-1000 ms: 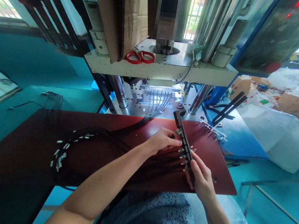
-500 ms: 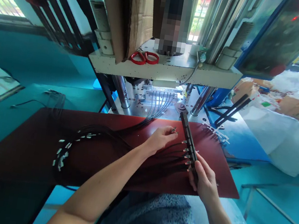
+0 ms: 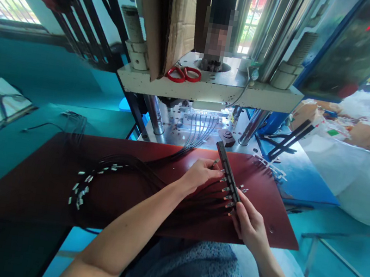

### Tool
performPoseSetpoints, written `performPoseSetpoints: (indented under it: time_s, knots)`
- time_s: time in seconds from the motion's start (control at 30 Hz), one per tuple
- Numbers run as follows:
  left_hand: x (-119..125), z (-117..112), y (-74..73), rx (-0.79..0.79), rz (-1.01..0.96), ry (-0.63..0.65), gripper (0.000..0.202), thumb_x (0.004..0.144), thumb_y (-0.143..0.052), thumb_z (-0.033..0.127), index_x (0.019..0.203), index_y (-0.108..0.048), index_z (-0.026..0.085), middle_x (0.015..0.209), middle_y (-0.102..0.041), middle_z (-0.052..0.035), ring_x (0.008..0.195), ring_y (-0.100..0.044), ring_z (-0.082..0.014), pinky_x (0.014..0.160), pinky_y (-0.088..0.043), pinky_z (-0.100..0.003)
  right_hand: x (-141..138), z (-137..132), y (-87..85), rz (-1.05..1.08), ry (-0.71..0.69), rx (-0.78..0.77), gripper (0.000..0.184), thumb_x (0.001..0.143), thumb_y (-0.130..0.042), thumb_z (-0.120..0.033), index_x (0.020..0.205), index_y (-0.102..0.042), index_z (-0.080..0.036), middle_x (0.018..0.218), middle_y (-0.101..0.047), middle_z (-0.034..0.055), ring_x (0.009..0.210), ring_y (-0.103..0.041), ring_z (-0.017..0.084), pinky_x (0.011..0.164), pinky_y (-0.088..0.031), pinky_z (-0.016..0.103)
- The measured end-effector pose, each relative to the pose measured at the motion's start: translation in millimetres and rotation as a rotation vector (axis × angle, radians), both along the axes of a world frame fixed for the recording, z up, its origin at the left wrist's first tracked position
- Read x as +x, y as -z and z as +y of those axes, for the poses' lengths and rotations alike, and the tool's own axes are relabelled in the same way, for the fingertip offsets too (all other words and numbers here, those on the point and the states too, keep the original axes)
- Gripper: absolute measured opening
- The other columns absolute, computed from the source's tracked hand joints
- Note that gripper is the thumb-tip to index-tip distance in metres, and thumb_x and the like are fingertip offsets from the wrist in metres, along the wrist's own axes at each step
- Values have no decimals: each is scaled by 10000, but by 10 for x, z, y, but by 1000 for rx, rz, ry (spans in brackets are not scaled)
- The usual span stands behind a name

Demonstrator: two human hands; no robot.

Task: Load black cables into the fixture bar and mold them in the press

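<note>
A long black fixture bar (image 3: 226,169) lies slanted on the dark red work board (image 3: 60,170). My right hand (image 3: 249,222) grips its near end. Several black cables with metal terminals (image 3: 228,196) are seated along the bar. My left hand (image 3: 200,174) pinches one cable end with a metal terminal right beside the bar's middle. A bundle of black cables (image 3: 123,171) curves left across the board, with loose white-tipped ends (image 3: 80,187) fanned out.
A press machine (image 3: 210,86) stands behind the board, with red scissors (image 3: 183,73) on its plate and grey wires (image 3: 201,127) in its lower tool. Black bars (image 3: 286,138) lie on the blue table right. White bags and boxes (image 3: 364,134) sit far right.
My left hand drew back from the bar, then came up to it again with a cable end pinched. The right hand kept its grip while the bar shifted slightly.
</note>
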State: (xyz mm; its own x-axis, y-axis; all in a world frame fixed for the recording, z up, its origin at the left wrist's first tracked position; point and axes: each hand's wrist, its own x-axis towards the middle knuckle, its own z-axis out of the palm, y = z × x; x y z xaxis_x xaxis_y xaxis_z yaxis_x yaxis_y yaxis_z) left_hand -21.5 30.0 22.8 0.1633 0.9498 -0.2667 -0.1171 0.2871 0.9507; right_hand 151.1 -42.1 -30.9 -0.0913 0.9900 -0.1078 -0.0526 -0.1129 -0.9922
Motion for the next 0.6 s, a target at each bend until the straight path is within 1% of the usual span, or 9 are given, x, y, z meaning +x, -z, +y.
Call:
performPoseSetpoints:
  time_s: [0.07, 0.17, 0.23, 0.3, 0.37, 0.4, 0.5, 0.6]
  knots:
    - [-18, -10, 16, -7, -14, 6, 248, 517, -710, 312, 538, -531, 141, 411, -375, 83, 376, -239, -19, 400, -105, -211, -3, -2, -7, 6, -12, 2, 526, 793, -600, -521, 1215, -577, -207, 556, -525, -32, 355, -357, 57, 296, -299, 167]
    - [-15, -22, 36, -36, -33, 12, 216, 533, -681, 314, 571, -554, 143, 421, -387, 75, 371, -244, -23, 392, -90, -213, 19, -4, 3, 18, 28, 7, 519, 796, -602, -509, 1207, -579, -194, 488, -484, -49, 312, -316, 54, 266, -240, 169]
    - [2, -21, 51, -49, -42, -1, 215, 522, -684, 306, 573, -552, 145, 449, -436, 61, 384, -289, -28, 393, -106, -206, 39, -2, 4, 10, 36, -2, 548, 797, -595, -512, 1225, -562, -171, 459, -459, -57, 308, -315, 60, 264, -237, 172]
    - [18, -13, 68, -56, -62, -9, 217, 505, -692, 295, 566, -551, 142, 501, -503, 40, 424, -364, -42, 402, -152, -196, 53, 2, -5, -13, 14, -4, 589, 805, -576, -523, 1250, -535, -139, 437, -436, -64, 309, -315, 66, 269, -236, 173]
    - [21, -2, 86, -52, -69, -9, 220, 495, -695, 292, 563, -554, 139, 529, -532, 29, 457, -411, -56, 413, -192, -192, 62, 8, -16, -34, -14, 14, 601, 824, -550, -523, 1267, -516, -118, 419, -411, -71, 311, -308, 67, 277, -225, 170]
    - [17, 3, 94, -48, -62, -4, 225, 496, -697, 298, 566, -554, 139, 521, -524, 34, 450, -404, -54, 413, -192, -192, 65, 11, -21, -39, -25, 25, 598, 832, -540, -519, 1272, -510, -115, 416, -407, -73, 311, -304, 65, 281, -219, 168]
    - [-2, 18, 101, -42, -28, 19, 239, 517, -694, 322, 589, -551, 145, 455, -444, 68, 378, -296, -31, 392, -127, -206, 67, 13, -32, -36, -44, 28, 580, 844, -531, -511, 1278, -507, -126, 426, -418, -69, 312, -305, 61, 289, -215, 164]
    - [-13, 21, 80, -54, -18, 44, 253, 524, -693, 339, 599, -548, 146, 438, -410, 79, 351, -240, -24, 387, -81, -224, 60, 9, -37, -35, -49, 6, 569, 838, -547, -511, 1276, -517, -149, 430, -422, -66, 315, -310, 64, 291, -240, 170]
